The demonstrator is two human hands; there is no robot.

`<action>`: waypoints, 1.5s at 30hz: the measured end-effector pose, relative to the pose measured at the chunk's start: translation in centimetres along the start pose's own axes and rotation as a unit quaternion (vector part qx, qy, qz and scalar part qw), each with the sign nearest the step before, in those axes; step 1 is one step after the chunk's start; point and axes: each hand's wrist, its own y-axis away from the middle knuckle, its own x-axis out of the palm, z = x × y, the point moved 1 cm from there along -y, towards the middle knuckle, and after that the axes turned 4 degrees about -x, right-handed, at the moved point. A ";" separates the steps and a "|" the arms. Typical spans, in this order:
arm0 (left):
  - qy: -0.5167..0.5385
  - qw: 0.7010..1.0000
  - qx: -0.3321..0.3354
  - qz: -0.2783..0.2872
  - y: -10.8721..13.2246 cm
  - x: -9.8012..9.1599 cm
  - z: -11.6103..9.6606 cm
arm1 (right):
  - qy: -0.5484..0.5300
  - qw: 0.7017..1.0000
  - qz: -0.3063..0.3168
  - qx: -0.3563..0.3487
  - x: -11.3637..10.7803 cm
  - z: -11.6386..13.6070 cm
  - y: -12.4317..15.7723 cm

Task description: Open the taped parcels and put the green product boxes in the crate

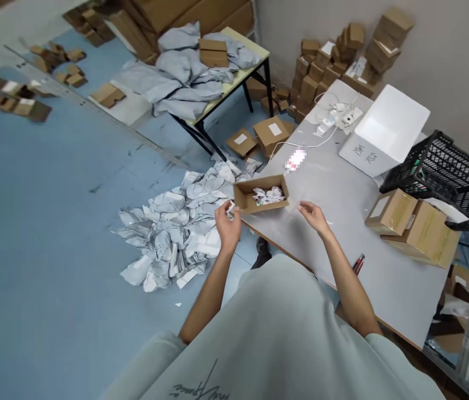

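Note:
An open brown cardboard box sits at the near left corner of the grey table, with crumpled white paper inside it. My left hand hovers just off the table edge beside the box's left end, fingers curled and pinched on a small white item I cannot make out. My right hand rests low over the table to the right of the box, fingers partly curled, and something thin and clear may lie at its fingertips.
Two closed cardboard boxes lie at the right, beside a black plastic crate and a white foam box. Cables and small white devices sit further back. Torn grey mailer bags are heaped on the blue floor. A red-and-black pen lies near my right arm.

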 end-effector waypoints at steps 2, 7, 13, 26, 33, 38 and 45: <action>-0.021 0.998 -0.054 0.002 -3.1 -0.5 1.1 | 0.117 0.993 -0.015 0.018 2.9 2.5 -3.0; -0.068 0.973 -0.146 0.168 -7.9 -0.4 1.8 | 0.377 0.920 -0.030 0.105 8.6 6.8 -6.6; -0.021 0.963 -0.174 0.205 -9.7 -4.5 4.2 | 0.428 0.900 -0.039 0.070 12.9 9.8 -5.1; 0.105 0.986 -0.105 -0.073 -24.0 -23.8 8.6 | 0.255 0.946 0.107 -0.170 34.7 22.5 -17.0; 0.050 0.983 -0.070 -0.159 -26.3 -26.7 8.3 | 0.152 0.949 0.163 -0.222 35.8 24.2 -16.8; 0.089 0.987 -0.129 -0.025 -18.7 -18.4 7.9 | 0.075 0.976 0.134 -0.151 27.9 16.0 -10.1; 0.131 0.951 -0.103 0.259 -8.7 -6.1 4.7 | 0.028 0.998 -0.037 0.041 17.8 6.4 1.9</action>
